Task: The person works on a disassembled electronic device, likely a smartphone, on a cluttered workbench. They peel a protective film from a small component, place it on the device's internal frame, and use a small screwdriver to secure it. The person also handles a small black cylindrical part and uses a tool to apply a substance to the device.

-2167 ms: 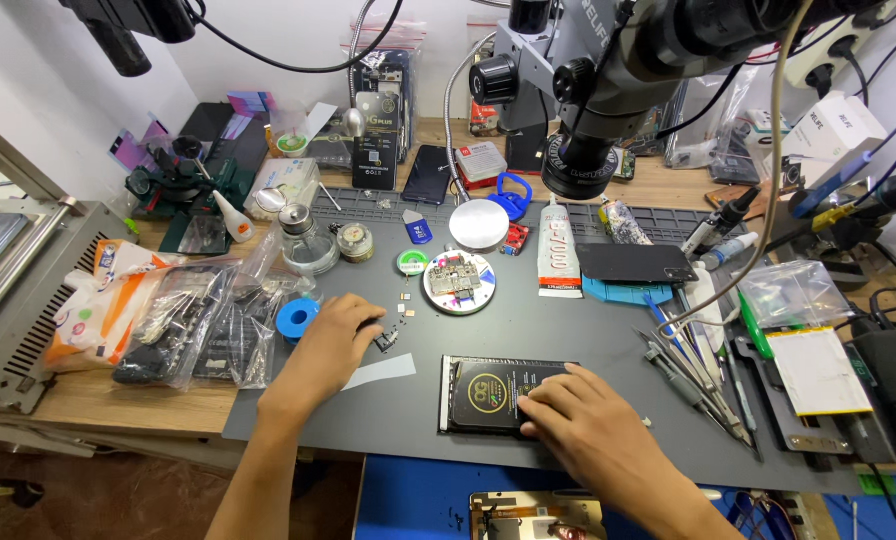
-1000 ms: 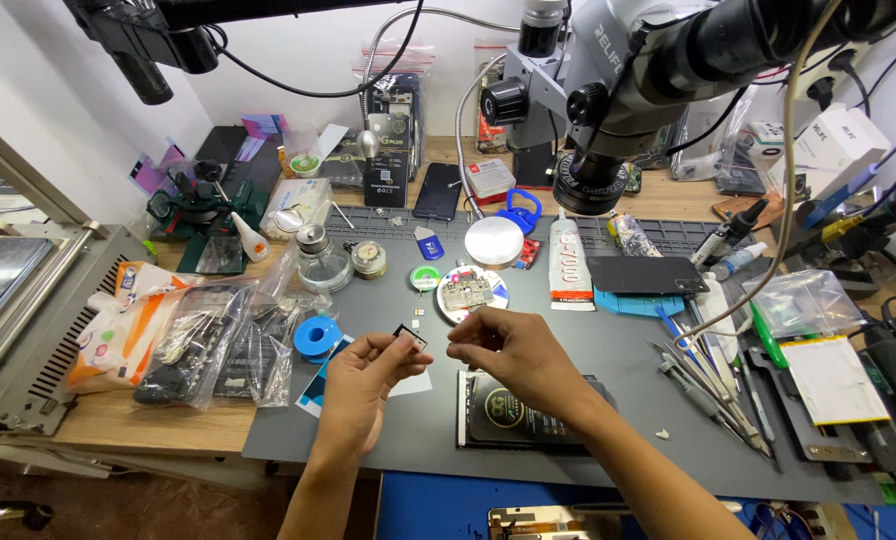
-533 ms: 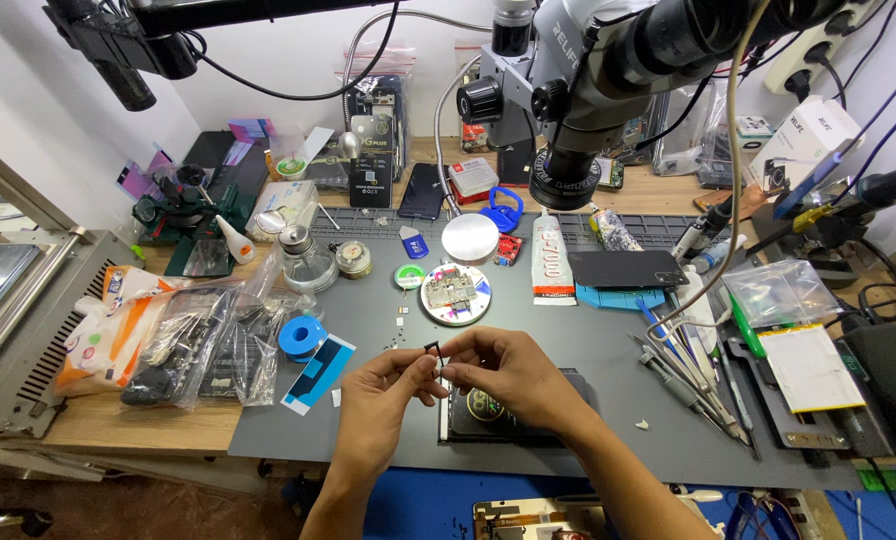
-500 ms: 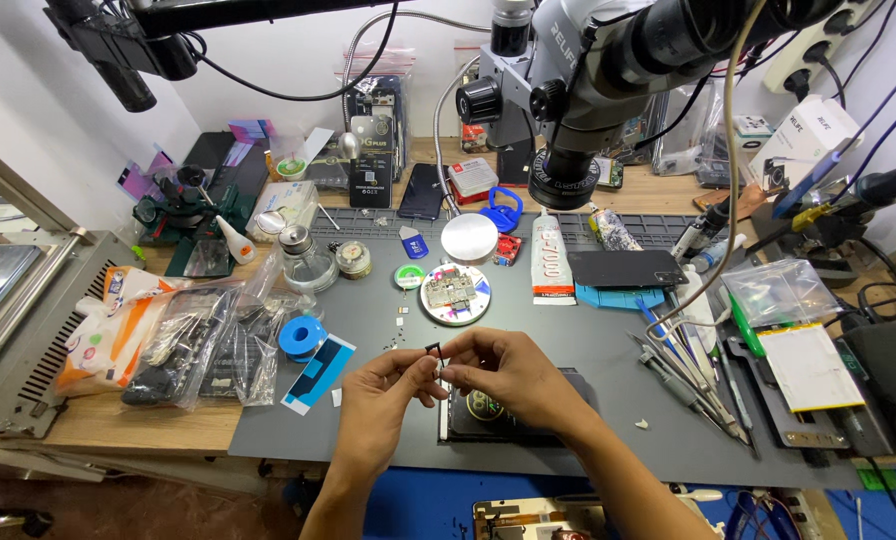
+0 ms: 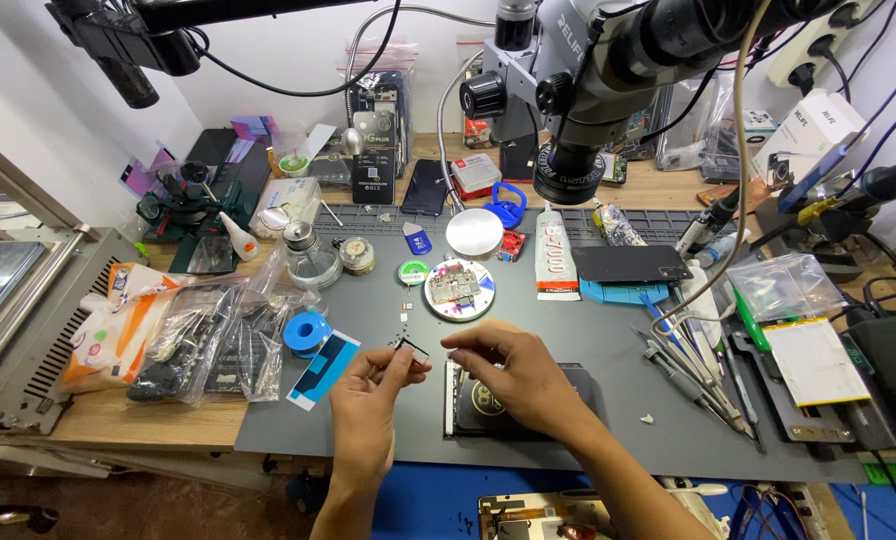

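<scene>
Just behind: blue tape roll [image 5: 308,331], circuit-board dish [image 5: 459,289].

Your wooden bench [image 5: 118,420] carried a grey work mat [image 5: 618,400]. On the mat lay an opened phone [image 5: 513,400], a blue tape roll [image 5: 308,332], a round dish of parts [image 5: 459,289], a white glue tube [image 5: 557,255] and some tweezers [image 5: 693,375]. Plastic bags [image 5: 198,335] rested at the mat's left edge.

Bright, even overhead light, soft shadows, sharp focus, wide-angle bending at edges.
</scene>
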